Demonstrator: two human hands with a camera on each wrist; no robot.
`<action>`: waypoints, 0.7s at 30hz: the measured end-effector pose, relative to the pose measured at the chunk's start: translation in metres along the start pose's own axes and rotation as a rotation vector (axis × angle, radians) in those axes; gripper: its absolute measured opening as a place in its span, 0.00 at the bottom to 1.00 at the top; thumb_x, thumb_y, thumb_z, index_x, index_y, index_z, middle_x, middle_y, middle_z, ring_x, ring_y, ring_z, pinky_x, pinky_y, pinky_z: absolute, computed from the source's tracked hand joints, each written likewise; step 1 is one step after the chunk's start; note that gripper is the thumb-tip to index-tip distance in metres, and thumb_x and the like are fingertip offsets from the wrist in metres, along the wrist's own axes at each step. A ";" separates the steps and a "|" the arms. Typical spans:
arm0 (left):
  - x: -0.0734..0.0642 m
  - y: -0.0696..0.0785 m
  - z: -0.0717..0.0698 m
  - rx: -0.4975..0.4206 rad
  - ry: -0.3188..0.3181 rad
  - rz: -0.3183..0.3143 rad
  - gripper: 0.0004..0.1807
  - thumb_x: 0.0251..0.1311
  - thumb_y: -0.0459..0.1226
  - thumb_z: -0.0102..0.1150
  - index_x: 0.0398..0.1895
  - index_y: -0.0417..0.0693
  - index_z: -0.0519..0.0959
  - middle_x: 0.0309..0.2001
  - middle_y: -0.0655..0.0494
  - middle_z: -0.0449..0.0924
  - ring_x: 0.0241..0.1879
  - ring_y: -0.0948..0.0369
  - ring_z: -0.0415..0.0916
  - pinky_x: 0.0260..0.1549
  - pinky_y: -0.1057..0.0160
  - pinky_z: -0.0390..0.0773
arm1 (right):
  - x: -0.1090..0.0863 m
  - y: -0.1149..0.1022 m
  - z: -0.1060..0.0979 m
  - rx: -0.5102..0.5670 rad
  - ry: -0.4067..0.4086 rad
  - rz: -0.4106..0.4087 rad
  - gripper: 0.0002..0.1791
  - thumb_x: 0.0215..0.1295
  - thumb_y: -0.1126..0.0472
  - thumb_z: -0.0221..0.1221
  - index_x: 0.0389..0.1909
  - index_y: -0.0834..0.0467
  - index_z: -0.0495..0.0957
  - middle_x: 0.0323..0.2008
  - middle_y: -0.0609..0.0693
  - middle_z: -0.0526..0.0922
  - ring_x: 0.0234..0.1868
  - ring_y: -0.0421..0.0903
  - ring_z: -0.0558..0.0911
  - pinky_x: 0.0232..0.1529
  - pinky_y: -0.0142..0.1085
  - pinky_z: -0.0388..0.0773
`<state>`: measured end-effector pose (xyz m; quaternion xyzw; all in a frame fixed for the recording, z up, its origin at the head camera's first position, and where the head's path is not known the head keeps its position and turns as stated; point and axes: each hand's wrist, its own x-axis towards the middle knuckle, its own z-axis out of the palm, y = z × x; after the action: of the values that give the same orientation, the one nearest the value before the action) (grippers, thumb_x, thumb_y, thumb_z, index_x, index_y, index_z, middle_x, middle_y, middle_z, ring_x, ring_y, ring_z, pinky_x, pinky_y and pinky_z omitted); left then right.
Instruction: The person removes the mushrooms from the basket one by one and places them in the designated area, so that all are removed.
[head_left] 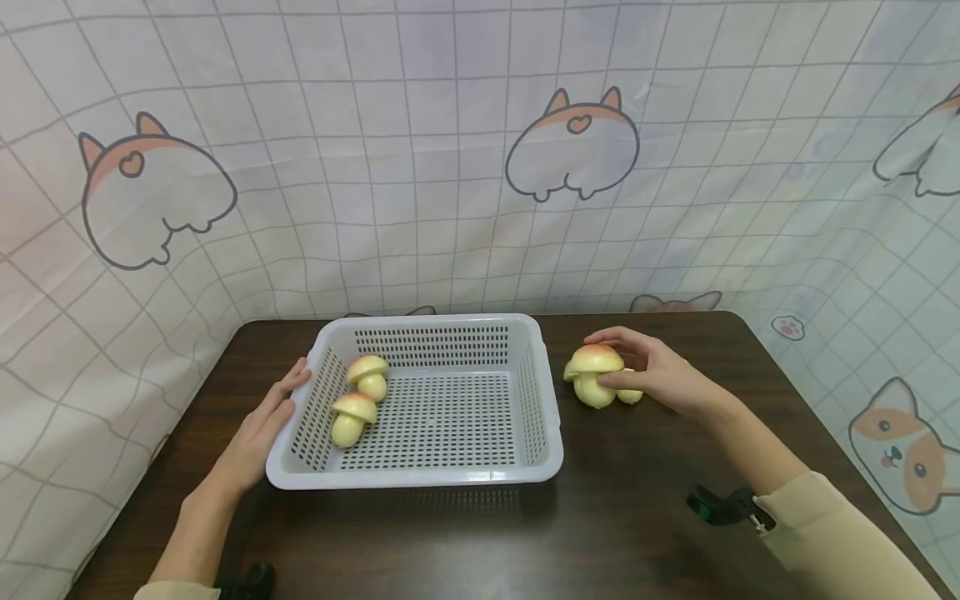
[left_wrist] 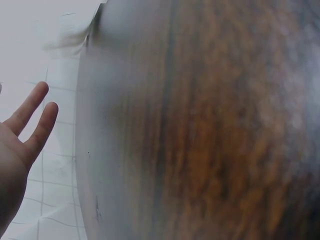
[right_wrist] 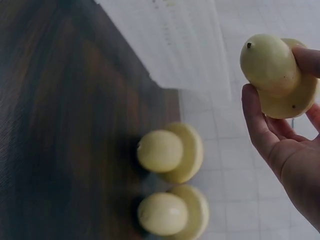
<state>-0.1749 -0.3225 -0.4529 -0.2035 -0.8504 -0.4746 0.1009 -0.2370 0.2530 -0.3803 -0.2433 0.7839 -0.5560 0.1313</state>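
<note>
My right hand [head_left: 648,371] grips a pale yellow toy mushroom [head_left: 595,390] with an orange-red top, thumb on one side and fingers on the other. In the right wrist view, the held mushroom [right_wrist: 272,67] is raised apart from two more mushrooms, one [right_wrist: 162,151] above the other [right_wrist: 165,214]. The head view mostly hides these two behind the held one. My left hand [head_left: 251,437] lies along the left side of a white perforated plastic basket [head_left: 412,481], extended fingers at its rim. Two similar mushrooms, one [head_left: 369,377] behind the other [head_left: 351,421], lie inside at the left.
The basket stands on a dark brown wooden table [head_left: 420,550], left of the loose mushrooms. A white gridded cloth [head_left: 420,167] with cartoon dogs hangs behind and beside the table. Dark straps circle both wrists.
</note>
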 end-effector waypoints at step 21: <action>0.000 0.002 -0.001 0.002 -0.008 -0.017 0.25 0.81 0.35 0.37 0.78 0.45 0.62 0.82 0.50 0.48 0.79 0.45 0.44 0.61 0.78 0.53 | -0.032 0.051 0.012 -0.116 0.024 0.025 0.30 0.65 0.63 0.70 0.66 0.63 0.71 0.61 0.60 0.72 0.53 0.52 0.80 0.46 0.36 0.78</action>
<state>-0.1742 -0.3227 -0.4508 -0.1979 -0.8531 -0.4737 0.0935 -0.2157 0.2734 -0.4343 -0.2339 0.8193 -0.5108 0.1146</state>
